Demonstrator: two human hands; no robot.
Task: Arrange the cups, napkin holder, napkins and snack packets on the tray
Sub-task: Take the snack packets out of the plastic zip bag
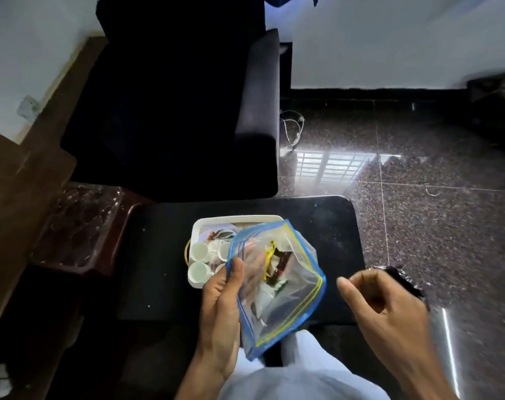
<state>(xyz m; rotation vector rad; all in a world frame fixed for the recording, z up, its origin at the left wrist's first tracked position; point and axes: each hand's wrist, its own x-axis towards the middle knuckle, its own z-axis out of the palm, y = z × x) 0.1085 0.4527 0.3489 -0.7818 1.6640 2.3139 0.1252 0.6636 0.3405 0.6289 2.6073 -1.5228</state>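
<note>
Your left hand (221, 298) pinches the zip bag (291, 301) at its open edge, thumb outside and fingers showing through the plastic. It's held over the tray (236, 218) on the desk (332, 226), probably so contents unload straight onto it. Your right hand (386, 310) is curled around a dark snack packet (401, 280), right of the tray and likely headed there. Cups (199, 251) sit along the tray's left side. Can't tell if the yellow and brown bits are in the bag or behind it.
</note>
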